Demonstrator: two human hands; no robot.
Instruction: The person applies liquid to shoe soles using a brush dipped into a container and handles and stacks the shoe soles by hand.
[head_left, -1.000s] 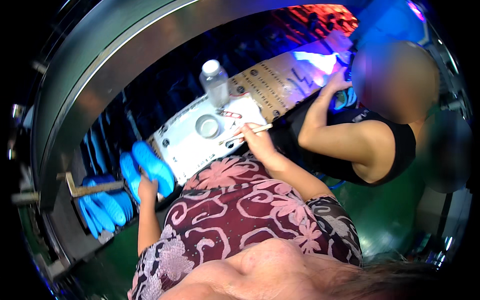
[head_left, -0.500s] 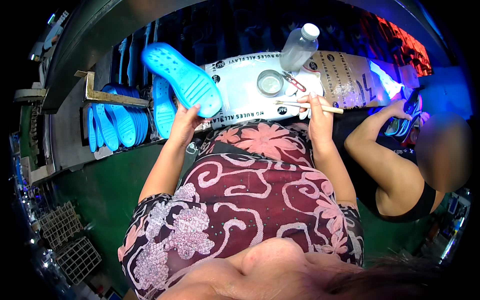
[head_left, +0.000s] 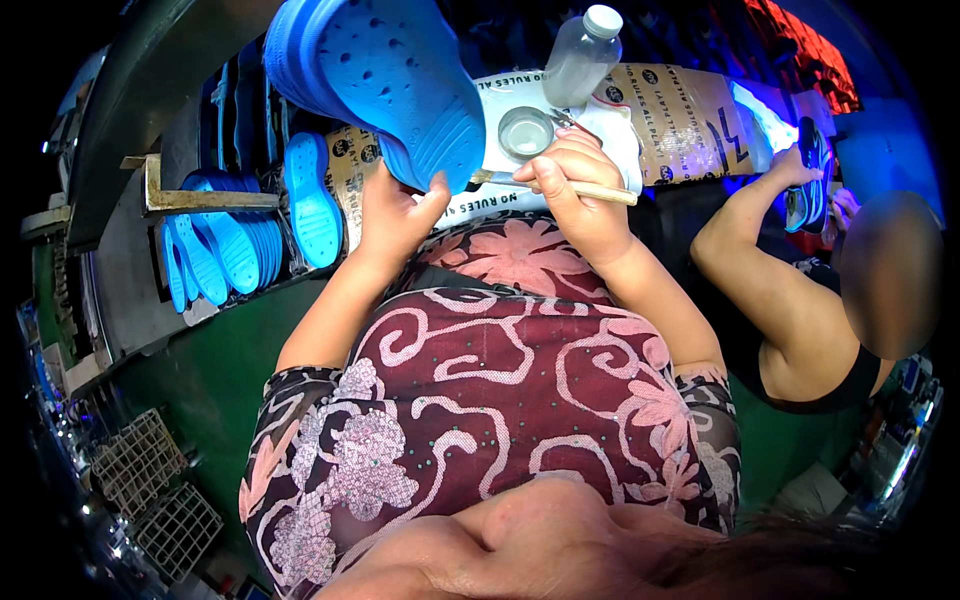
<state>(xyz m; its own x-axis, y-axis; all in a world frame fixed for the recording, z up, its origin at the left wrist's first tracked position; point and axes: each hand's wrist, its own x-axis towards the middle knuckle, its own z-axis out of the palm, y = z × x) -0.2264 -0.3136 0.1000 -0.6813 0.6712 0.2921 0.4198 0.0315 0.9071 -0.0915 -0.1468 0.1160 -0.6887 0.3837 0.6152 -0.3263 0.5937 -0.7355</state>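
A blue perforated shoe sole (head_left: 400,90) is held up close and tilted in my left hand (head_left: 400,210), whose fingers and thumb close on its lower end. In my right hand (head_left: 585,205) is a brush with a pale wooden handle (head_left: 607,193). Its bristle tip lies at the sole's lower right edge; whether it touches cannot be told. Just beyond the brush stands a small round glass dish (head_left: 525,137). Behind it is a clear bottle with a white cap (head_left: 583,65). Another blue sole (head_left: 312,205) lies left of my left hand.
Several blue soles (head_left: 225,245) stand in a row at the left, beside a metal bracket (head_left: 205,200). Printed cardboard (head_left: 670,125) covers the bench to the right. At the right edge a co-worker's hand holds a shoe (head_left: 812,180). Wire baskets (head_left: 140,460) are at lower left.
My left hand has lifted and turned the sole, bringing it nearer and to the right. My right hand has moved the brush left to the sole's edge.
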